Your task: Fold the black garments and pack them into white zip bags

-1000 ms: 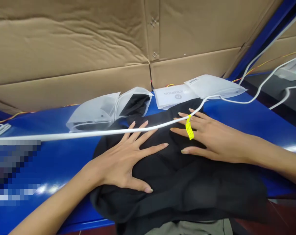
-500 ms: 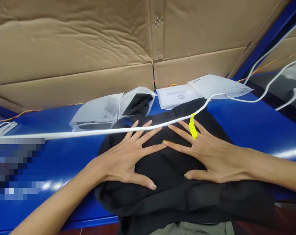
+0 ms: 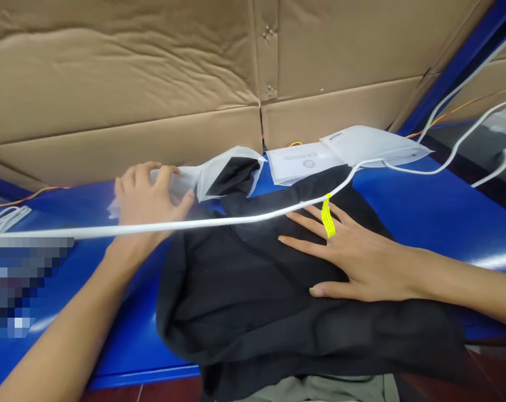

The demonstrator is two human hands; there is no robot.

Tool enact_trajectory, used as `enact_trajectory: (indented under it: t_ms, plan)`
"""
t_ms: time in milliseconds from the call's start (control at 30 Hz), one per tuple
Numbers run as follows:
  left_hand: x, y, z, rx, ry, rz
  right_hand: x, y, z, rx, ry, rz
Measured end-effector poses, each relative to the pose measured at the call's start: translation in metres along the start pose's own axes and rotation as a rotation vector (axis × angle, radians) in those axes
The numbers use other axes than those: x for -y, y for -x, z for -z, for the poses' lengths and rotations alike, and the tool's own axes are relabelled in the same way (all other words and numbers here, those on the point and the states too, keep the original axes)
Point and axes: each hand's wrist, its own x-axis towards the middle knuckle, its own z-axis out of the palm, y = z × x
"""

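Note:
A black garment [image 3: 244,285], perhaps a hooded top, lies spread on the blue table, its lower part hanging over the front edge. My right hand [image 3: 353,251] rests flat on its right side, fingers spread and thumb out. At the back left, my left hand [image 3: 146,195] is curled over a frosted plastic bag [image 3: 186,181], fingers over the far side and thumb toward the right; it covers most of the bag. Beside that bag, another frosted bag [image 3: 213,173] gapes, with black cloth [image 3: 236,174] in its mouth.
A white cable [image 3: 203,223] with a yellow tag [image 3: 328,219] crosses in front of the hands. More printed frosted bags [image 3: 299,162] lie at the back right of the blue table [image 3: 437,223]. Cardboard [image 3: 152,84] stands behind. A pixelated patch hides something at the left.
My left hand has lifted off the garment and moved left and back onto the frosted bag, which now looks more crumpled. My right hand stays flat on the garment.

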Motion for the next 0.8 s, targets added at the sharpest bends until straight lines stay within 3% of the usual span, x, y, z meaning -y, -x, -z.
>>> enact_trajectory:
  t_ms: [133,233,600,800]
  plan:
    - [0.006,-0.003,-0.006,0.222,-0.020,-0.026,-0.001,-0.001,0.001,0.017,0.000,-0.001]
    - [0.008,-0.003,-0.003,0.296,-0.041,-0.048,-0.002,-0.001,0.003,0.030,-0.004,-0.003]
    - [0.002,0.004,0.022,0.164,-0.129,0.112,-0.002,-0.002,0.003,0.015,-0.012,0.007]
    - [-0.022,0.017,0.045,0.052,-0.170,0.215,-0.002,-0.003,0.004,0.020,-0.024,0.006]
